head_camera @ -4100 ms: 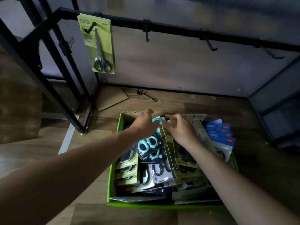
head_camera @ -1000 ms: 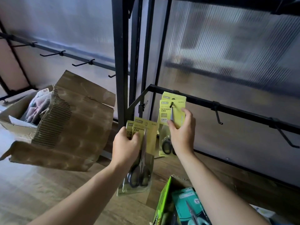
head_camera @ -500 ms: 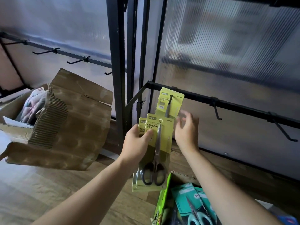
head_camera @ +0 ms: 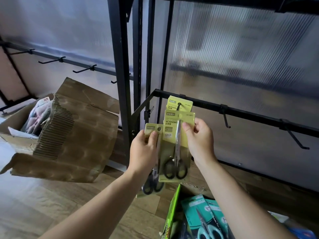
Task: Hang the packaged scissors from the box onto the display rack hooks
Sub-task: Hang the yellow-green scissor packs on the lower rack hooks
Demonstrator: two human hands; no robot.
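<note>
Near the rail's left end, hung packs on the hook, right hand pinches an upright scissors pack below, blades up, left hand grips a second pack, cardboard carton left, green box beneath.

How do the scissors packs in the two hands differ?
The right pack, pinched by the right hand, sits higher with its front mostly visible; the left pack, gripped by the left hand, hangs lower, largely covered by that hand. Both are yellow cards carrying black-handled scissors.
</note>
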